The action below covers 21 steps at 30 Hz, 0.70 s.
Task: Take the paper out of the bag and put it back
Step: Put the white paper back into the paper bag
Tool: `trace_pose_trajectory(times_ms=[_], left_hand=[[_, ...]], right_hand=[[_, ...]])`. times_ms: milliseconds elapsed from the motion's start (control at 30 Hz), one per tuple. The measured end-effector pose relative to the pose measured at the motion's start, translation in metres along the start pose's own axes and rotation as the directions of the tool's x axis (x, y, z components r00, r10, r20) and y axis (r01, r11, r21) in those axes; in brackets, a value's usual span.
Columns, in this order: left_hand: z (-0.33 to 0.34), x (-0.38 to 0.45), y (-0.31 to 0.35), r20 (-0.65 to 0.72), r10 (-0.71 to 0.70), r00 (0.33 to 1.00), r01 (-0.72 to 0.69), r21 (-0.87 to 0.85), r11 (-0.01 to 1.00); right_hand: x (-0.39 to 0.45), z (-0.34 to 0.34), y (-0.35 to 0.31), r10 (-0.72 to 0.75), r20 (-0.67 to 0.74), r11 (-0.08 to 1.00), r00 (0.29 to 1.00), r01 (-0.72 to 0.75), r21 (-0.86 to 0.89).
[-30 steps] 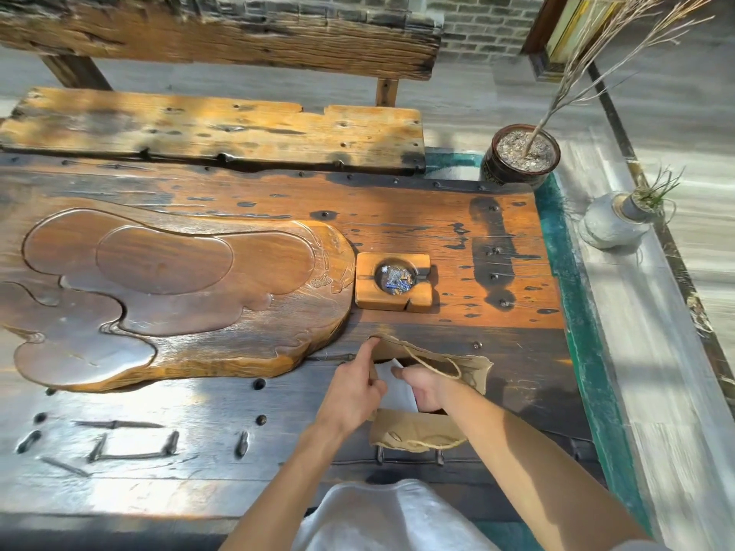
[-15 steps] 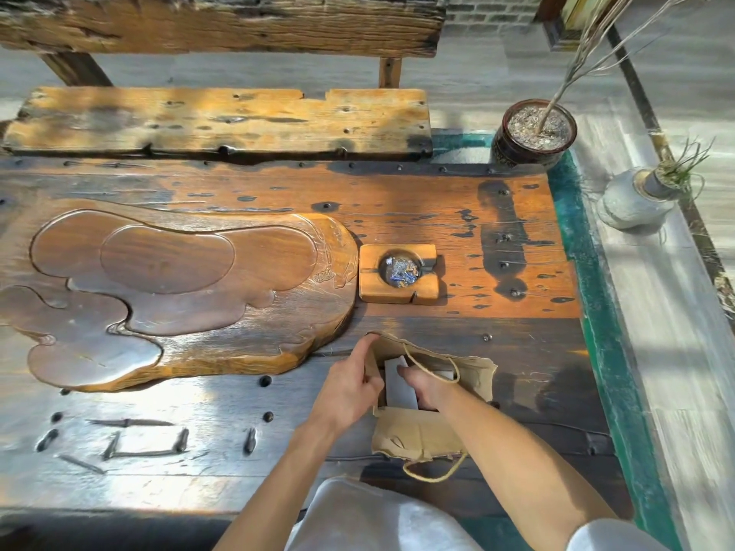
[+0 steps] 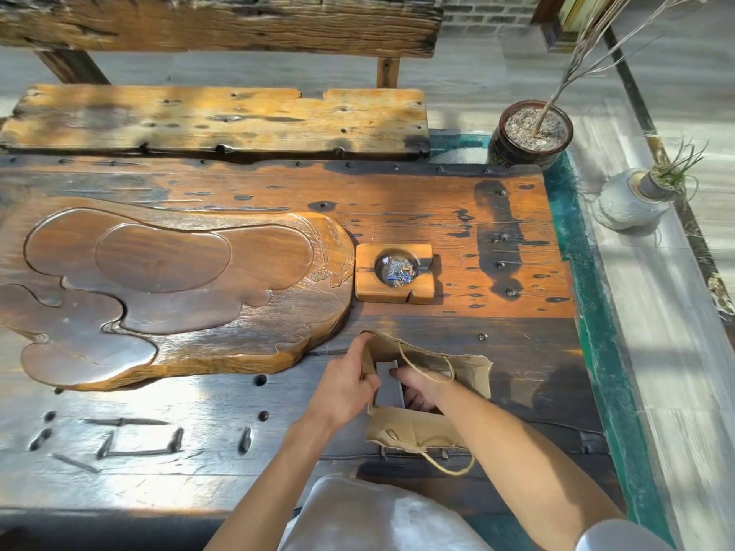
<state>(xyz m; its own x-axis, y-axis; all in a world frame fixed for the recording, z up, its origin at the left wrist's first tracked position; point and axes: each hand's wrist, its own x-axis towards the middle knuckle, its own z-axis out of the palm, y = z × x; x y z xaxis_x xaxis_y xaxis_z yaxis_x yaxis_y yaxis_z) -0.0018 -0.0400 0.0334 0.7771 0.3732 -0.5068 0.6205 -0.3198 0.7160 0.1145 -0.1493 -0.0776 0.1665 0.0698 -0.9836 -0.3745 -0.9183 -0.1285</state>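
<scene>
Brown paper bag (image 3: pixel 457 365) stands open on the dark wooden tabletop (image 3: pixel 199 451), mouth up. Left hand (image 3: pixel 345 385) pinches the bag's left rim, thumb inside, fingers outside, holding the mouth open. Right hand (image 3: pixel 422 387) is down inside the bag's mouth, fingers curled; looks closed around the paper (image 3: pixel 387 385) but the grip itself is partly hidden by the bag wall. Paper is a pale grey-white sheet standing upright inside the bag, just between the two hands, top edge near rim level. Twine handle (image 3: pixel 427 361) loops over the right wrist; second twine handle (image 3: pixel 451 465) hangs off the bag's near wall, toward the body. Wooden ashtray (image 3: pixel 393 274) beyond the hands, well apart. Carved tea tray (image 3: pixel 167 288) beyond and left of left hand.
</scene>
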Motion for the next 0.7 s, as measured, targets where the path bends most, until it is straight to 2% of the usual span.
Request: trace_pose_trajectory(times_ms=[100, 300, 433, 533, 700], left_hand=[[0.0, 0.0, 0.0, 0.01, 0.0, 1.0, 0.0, -0.004, 1.0], [-0.001, 0.002, 0.002, -0.006, 0.023, 1.0, -0.023, 0.012, 1.0], [0.0, 0.002, 0.001, -0.014, 0.046, 0.999, -0.046, 0.01, 0.999], [0.001, 0.004, -0.003, -0.012, 0.059, 0.998, -0.059, 0.007, 0.998], [0.002, 0.008, -0.005, -0.016, 0.064, 0.998, -0.064, -0.009, 0.998]], right_hand=[[-0.007, -0.005, -0.001, 0.018, -0.005, 0.999, 1.0, -0.018, -0.027], [-0.023, -0.023, -0.002, -0.041, -0.046, 0.973, 0.998, 0.029, -0.23], [-0.029, -0.034, 0.003, -0.08, -0.062, 0.986, 0.995, 0.07, -0.149], [-0.032, -0.043, 0.013, -0.143, -0.069, 0.979, 0.987, 0.131, -0.153], [-0.033, -0.061, 0.03, -0.135, -0.184, 0.986, 0.974, 0.113, -0.121]])
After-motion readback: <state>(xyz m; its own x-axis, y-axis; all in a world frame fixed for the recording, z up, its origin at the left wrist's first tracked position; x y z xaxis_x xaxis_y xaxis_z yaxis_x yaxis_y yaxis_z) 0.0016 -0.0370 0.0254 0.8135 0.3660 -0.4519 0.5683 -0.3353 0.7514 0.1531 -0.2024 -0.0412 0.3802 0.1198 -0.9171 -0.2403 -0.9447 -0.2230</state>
